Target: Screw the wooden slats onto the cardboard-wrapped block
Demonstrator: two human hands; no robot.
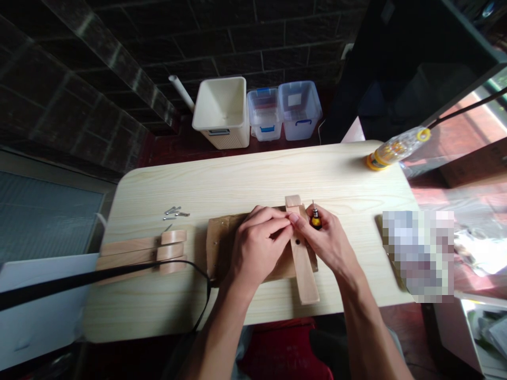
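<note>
A flat wooden strip point(304, 272) with a dark hole and a small block point(293, 201) at its far end lies across a folded piece of brown cardboard point(219, 248). Above the strip, the fingertips of my left hand point(257, 243) are pinched together; whatever they hold is hidden. My right hand point(327, 235) meets them with its thumb and fingertips. Tucked in the curled fingers of that same hand is a small screwdriver point(316, 220) with a yellow and black handle, its metal shaft pointing away from me.
Several similar wooden pieces point(130, 253) lie at the table's left, near loose screws point(174, 212). A black strap point(119, 270) crosses in front. A clear bottle point(396, 149) with yellow ends stands far right. Bins point(222, 132) sit on the floor beyond the table point(253, 177).
</note>
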